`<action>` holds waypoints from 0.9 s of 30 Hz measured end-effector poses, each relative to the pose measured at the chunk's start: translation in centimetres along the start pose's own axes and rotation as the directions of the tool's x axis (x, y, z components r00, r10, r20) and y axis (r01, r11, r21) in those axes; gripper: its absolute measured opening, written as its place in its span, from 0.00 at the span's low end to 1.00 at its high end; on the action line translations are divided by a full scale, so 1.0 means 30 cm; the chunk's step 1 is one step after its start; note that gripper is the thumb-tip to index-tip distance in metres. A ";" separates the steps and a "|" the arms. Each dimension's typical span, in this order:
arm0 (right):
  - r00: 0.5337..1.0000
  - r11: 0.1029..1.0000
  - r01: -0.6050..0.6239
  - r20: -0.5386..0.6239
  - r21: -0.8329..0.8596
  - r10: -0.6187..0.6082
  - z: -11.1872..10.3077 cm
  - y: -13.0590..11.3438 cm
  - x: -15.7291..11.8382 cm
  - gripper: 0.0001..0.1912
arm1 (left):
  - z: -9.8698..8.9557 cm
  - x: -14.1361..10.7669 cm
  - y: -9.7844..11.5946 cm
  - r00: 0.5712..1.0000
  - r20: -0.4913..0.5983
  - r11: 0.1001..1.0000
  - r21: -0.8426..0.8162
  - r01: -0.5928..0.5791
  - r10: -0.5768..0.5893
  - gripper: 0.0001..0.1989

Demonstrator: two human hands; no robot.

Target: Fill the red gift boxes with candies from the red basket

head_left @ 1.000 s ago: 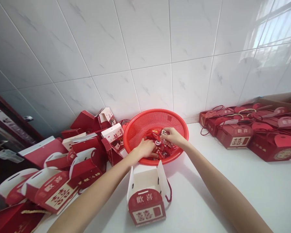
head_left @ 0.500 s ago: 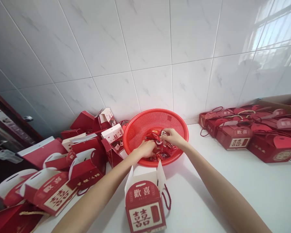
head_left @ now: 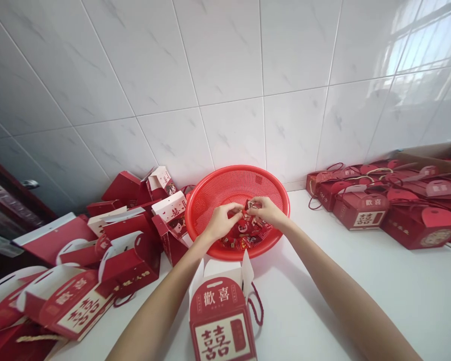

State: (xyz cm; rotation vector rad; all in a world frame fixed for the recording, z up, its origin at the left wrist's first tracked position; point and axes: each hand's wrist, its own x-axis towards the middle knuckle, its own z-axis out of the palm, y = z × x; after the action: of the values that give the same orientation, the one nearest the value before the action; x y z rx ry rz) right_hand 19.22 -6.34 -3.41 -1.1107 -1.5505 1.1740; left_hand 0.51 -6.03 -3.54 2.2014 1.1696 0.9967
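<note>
Over a red plastic colander, both of my hands are close together. My right hand pinches a small red wrapped candy with white print. Beside it, my left hand has its thumb and fingers closed on a red wrapped candy, mostly hidden by the fingertips. Several more wrapped candies lie in the bottom of the colander. In front of it stands a red gift box with its white-lined flaps raised and a dark red cord handle at its right side.
Several unclosed red gift boxes crowd the left side of the white table. Closed red boxes stand in rows at the right, with a cardboard box behind. A tiled wall rises behind the colander.
My left hand has lifted from the candies and moved up near my right hand, uncovering candies at the colander's front. My right hand stays at about the same place with its candy.
</note>
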 end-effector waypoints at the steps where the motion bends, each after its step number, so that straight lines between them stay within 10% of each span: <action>1: 1.000 1.000 0.000 0.018 0.014 -0.001 -0.001 -0.002 -0.003 0.07 | 0.001 0.000 -0.004 1.000 -0.027 1.000 -0.019 -0.003 0.003 0.12; 27: 0.996 0.986 -0.016 0.091 0.163 0.001 0.030 0.078 0.010 0.20 | 0.042 -0.013 -0.118 0.996 0.013 0.948 -0.306 0.085 -0.085 0.24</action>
State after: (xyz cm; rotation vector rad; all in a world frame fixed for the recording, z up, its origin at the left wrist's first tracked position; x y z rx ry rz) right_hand 18.63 -5.86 -5.81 -0.9681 -1.4885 1.3480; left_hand -0.48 -4.52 -6.87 1.8918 1.0225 1.0629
